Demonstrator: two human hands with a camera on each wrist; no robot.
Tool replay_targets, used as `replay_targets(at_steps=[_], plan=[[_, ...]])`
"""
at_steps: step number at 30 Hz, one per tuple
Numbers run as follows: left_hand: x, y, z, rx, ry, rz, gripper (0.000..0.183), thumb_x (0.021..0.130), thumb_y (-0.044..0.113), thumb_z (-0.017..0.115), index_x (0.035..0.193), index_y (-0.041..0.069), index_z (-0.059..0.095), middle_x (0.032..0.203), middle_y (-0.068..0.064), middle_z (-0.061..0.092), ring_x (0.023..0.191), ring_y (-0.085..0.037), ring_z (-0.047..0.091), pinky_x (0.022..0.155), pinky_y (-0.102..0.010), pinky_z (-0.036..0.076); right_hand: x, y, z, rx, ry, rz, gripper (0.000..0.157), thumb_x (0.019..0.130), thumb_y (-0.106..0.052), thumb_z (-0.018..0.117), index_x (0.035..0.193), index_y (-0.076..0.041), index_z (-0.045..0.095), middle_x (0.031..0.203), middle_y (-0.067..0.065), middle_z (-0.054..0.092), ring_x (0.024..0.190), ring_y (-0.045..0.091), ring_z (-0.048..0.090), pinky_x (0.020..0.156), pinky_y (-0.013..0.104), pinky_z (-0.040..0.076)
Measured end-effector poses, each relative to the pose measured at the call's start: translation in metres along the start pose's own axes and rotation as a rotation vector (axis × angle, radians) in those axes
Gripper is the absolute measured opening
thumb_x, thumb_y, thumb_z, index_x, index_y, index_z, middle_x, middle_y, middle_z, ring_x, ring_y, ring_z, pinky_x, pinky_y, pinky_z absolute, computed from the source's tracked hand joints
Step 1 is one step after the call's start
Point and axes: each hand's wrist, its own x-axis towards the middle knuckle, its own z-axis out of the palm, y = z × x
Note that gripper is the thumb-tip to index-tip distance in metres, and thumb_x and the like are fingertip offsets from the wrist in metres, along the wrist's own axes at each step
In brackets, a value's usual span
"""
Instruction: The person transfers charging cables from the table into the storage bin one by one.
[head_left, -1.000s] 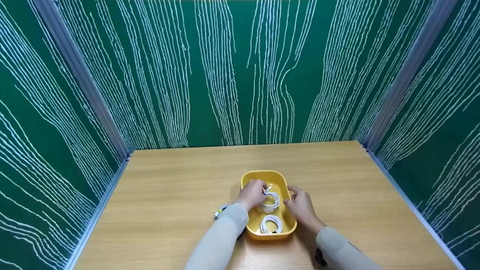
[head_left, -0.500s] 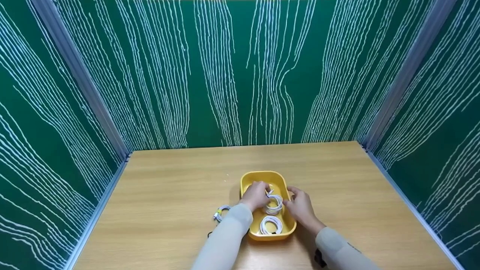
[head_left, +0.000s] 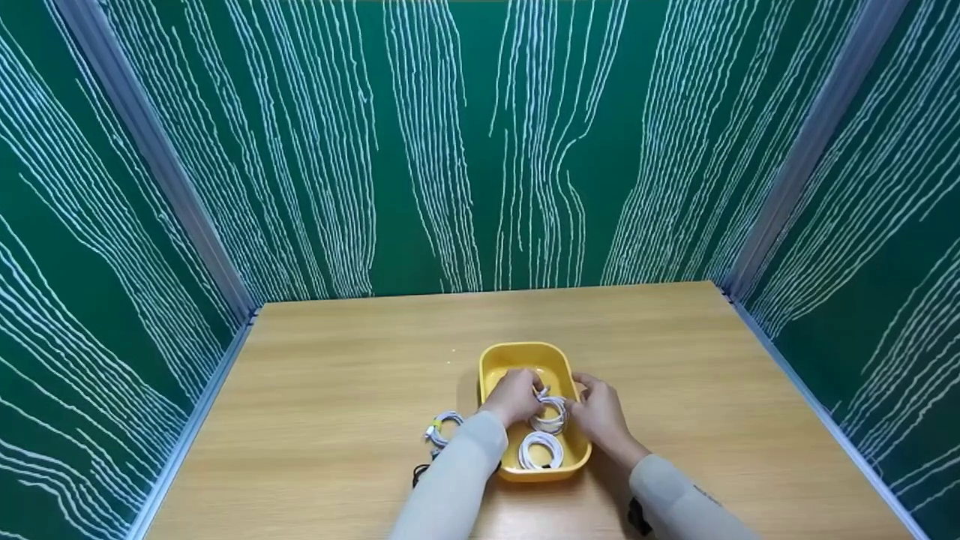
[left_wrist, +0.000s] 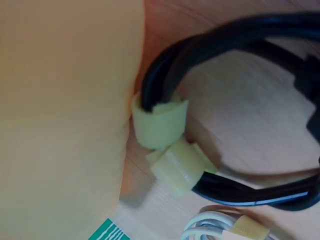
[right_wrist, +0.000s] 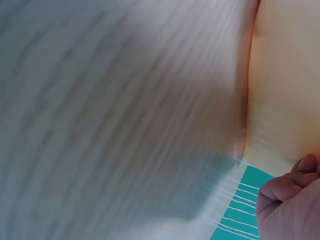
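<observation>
Two pale grey sleeves (head_left: 454, 480) reach in from the near side. Beside the left one lies a loop of thick black cord (left_wrist: 225, 40) with pale yellow wraps, and just past it a grey-white cord coil (head_left: 450, 417) with a yellow band. Next comes a yellow, round-cornered plastic bin (head_left: 545, 475), with a round white cable coil (head_left: 541, 437) lying in its near end. Farther in, a second white cable coil (head_left: 550, 426) sits inside the bin. The left hand (head_left: 516, 395) seems to pinch its far side with bent fingers, nearly closed; the tips are partly hidden. The right hand (head_left: 600, 409) grips the bin's right wall. This looks like placing the coil. Putting it down neatly would call for a gentle let-go. Beyond are the wooden table (head_left: 337, 330) and the green wall (head_left: 427, 150) with white wavy lines.
</observation>
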Motion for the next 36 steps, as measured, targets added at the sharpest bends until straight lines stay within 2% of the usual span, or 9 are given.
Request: replay_targets(at_steps=[5,15,21,23,27,32,36], plan=[[-0.001,0.0,0.0,-0.018,-0.007,-0.008,0.024,0.065,0.006,0.085,0.087,0.007,0.074,0.074,0.006,0.065,0.067,-0.009,0.057,0.063,-0.021,0.048,0.0,-0.002,0.0,0.016,0.001,0.002,0.05,0.072,0.009,0.07,0.121,0.006,0.063,0.058,-0.004,0.039,0.048,0.009,0.037,0.041,0.022,0.027],[-0.003,0.001,-0.003,-0.022,-0.032,-0.032,0.022,0.066,0.011,0.087,0.083,0.009,0.074,0.073,0.007,0.063,0.068,-0.01,0.056,0.066,-0.024,0.048,0.0,-0.002,0.0,0.01,-0.021,0.024,0.052,0.072,0.009,0.069,0.124,0.005,0.062,0.059,0.0,0.045,0.05,0.012,0.042,0.042,0.023,0.031],[-0.005,0.002,-0.008,-0.017,-0.044,-0.037,0.024,0.069,0.011,0.086,0.09,0.008,0.074,0.08,0.005,0.065,0.072,-0.011,0.057,0.069,-0.023,0.048,0.001,0.0,0.0,0.009,-0.017,0.03,0.052,0.073,0.008,0.07,0.124,0.005,0.061,0.067,0.004,0.051,0.051,0.012,0.041,0.042,0.023,0.032],[-0.006,0.004,-0.011,-0.005,-0.052,-0.035,0.025,0.071,0.012,0.084,0.093,0.008,0.073,0.084,0.003,0.066,0.073,-0.011,0.057,0.069,-0.023,0.048,0.001,0.0,0.0,0.008,-0.019,0.026,0.051,0.073,0.008,0.069,0.124,0.006,0.061,0.063,0.002,0.049,0.05,0.011,0.04,0.041,0.023,0.031],[-0.01,0.008,-0.019,0.007,-0.061,-0.026,0.024,0.077,0.014,0.079,0.098,0.007,0.072,0.087,0.002,0.066,0.075,-0.011,0.057,0.07,-0.025,0.048,0.0,0.001,-0.001,0.008,-0.03,0.01,0.05,0.073,0.008,0.068,0.123,0.006,0.061,0.055,-0.002,0.042,0.047,0.01,0.038,0.04,0.022,0.029],[-0.015,0.01,-0.027,0.007,-0.061,0.012,0.031,0.075,0.015,0.079,0.104,0.006,0.072,0.08,0.003,0.064,0.073,-0.011,0.057,0.069,-0.026,0.048,-0.001,0.001,-0.002,0.015,-0.037,0.019,0.051,0.073,0.008,0.068,0.123,0.007,0.061,0.055,-0.003,0.042,0.048,0.011,0.04,0.04,0.023,0.029],[-0.016,0.008,-0.031,0.011,-0.061,0.047,0.036,0.074,0.018,0.081,0.107,0.006,0.071,0.084,0.0,0.066,0.074,-0.009,0.057,0.07,-0.024,0.048,0.0,-0.001,-0.002,0.014,-0.032,0.026,0.052,0.073,0.009,0.069,0.124,0.006,0.061,0.056,-0.002,0.041,0.048,0.011,0.039,0.04,0.023,0.029]])
